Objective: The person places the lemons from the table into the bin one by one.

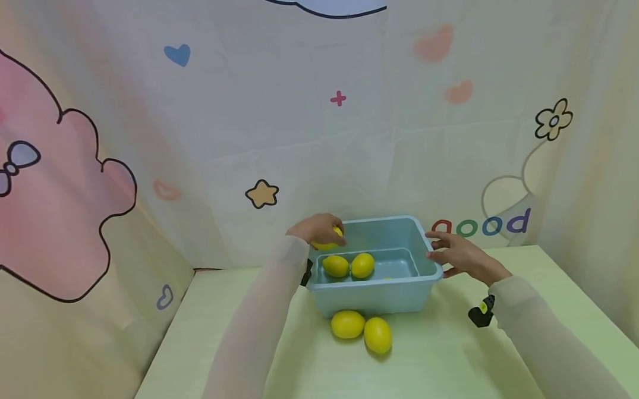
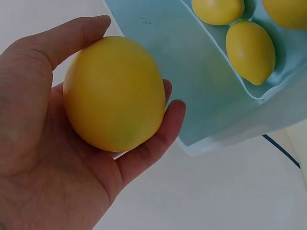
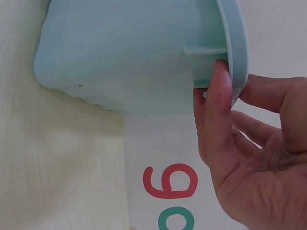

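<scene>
My left hand [image 1: 316, 228] grips a lemon [image 2: 115, 93] above the left end of a light blue plastic basin [image 1: 374, 297], its fingers and thumb curled round the fruit. Inside the basin lie a lemon [image 1: 335, 266] and another lemon [image 1: 362, 266] side by side on the floor; a sliver of yellow shows behind the front rim. At the basin's right end, my right hand [image 3: 254, 158] pinches the rim, thumb on the inner side and fingers under the outer lip. In front of the basin, a lemon [image 1: 347, 324] and a second lemon [image 1: 378, 336] lie close together.
The basin stands on a pale wooden table [image 1: 428, 361] near its back edge. Behind it hangs a printed curtain [image 1: 306, 134] with hearts, stars and coloured letters. A black wrist device [image 1: 482, 312] shows beside the right sleeve.
</scene>
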Tool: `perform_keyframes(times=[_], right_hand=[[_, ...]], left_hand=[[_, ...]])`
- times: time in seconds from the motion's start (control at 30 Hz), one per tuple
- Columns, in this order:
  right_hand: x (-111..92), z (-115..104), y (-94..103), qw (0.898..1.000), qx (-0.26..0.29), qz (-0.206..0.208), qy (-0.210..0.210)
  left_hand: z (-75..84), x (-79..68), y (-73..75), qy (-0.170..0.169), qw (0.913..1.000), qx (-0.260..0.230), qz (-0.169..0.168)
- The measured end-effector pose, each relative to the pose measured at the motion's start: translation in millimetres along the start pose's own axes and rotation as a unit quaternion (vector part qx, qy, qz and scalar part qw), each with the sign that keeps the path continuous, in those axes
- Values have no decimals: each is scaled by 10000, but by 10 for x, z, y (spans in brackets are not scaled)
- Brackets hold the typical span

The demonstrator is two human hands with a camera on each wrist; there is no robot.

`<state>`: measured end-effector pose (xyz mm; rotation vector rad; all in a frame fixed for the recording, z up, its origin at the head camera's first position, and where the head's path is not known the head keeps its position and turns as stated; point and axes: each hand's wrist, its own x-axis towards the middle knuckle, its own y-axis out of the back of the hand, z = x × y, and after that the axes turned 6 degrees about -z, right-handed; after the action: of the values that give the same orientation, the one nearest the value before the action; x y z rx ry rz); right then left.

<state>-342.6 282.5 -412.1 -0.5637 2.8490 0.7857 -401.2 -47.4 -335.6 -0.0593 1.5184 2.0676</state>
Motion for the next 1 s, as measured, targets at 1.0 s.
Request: perform_keyframes(times=[1.0], right_hand=[[-48, 11, -26, 9999, -92, 17, 102]], left_hand=[[12, 35, -185, -87, 9998, 129, -110]])
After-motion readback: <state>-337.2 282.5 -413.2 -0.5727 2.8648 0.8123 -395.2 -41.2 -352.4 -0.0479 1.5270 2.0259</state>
